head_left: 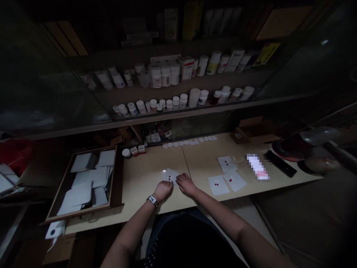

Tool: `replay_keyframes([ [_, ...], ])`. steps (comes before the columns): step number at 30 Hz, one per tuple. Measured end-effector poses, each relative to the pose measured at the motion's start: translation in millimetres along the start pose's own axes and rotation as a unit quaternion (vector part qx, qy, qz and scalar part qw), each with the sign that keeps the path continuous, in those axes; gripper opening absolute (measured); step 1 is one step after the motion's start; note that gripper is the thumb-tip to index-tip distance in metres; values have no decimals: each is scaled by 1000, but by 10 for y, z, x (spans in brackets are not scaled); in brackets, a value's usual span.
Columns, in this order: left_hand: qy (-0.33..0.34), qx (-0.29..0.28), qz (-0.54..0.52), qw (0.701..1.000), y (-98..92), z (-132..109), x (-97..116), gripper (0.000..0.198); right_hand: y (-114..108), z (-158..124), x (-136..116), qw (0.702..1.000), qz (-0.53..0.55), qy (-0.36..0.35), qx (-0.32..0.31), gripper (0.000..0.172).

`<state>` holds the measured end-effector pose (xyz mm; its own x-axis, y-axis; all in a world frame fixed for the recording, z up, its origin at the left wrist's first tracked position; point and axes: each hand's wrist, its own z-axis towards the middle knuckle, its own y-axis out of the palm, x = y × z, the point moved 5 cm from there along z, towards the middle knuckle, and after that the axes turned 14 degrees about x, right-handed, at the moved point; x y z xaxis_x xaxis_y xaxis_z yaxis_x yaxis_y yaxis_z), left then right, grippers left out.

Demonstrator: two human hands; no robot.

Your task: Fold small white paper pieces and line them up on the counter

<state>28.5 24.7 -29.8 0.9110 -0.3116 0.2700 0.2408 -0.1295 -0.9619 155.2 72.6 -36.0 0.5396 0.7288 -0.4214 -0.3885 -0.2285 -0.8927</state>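
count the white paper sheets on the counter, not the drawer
4. One sheet lies under the left hand and right hand; two more sit to the right, one behind those. More may be hidden.

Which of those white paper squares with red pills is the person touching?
The square at both hands: the left hand and right hand touch its near edge. The other three squares lie apart to the right.

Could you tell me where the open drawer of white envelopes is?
In the head view, the wooden drawer lies left of the left hand, at the left end of the desk.
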Motion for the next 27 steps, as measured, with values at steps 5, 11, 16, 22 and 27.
replay_keyframes([
  [5, -46, 10, -21, 999, -44, -4, -87, 15, -49, 23, -24, 1000, -9, 1, 8, 21],
  [11, -153, 70, -27, 985, -57, 1, -171, 26, -29, 133, 0, 999, -10, 48, 13, 19],
  [16, -266, 134, -124, 946, -67, 8, -304, 20, 23, 227, 69, 992, 15, 125, 27, 18],
  [22, -340, 164, -149, 914, -48, 43, -388, 16, 46, 297, 116, 980, 41, 186, 57, 16],
  [27, -368, 155, -133, 907, -23, 86, -390, 19, 80, 343, 119, 977, 30, 209, 41, 16],
])
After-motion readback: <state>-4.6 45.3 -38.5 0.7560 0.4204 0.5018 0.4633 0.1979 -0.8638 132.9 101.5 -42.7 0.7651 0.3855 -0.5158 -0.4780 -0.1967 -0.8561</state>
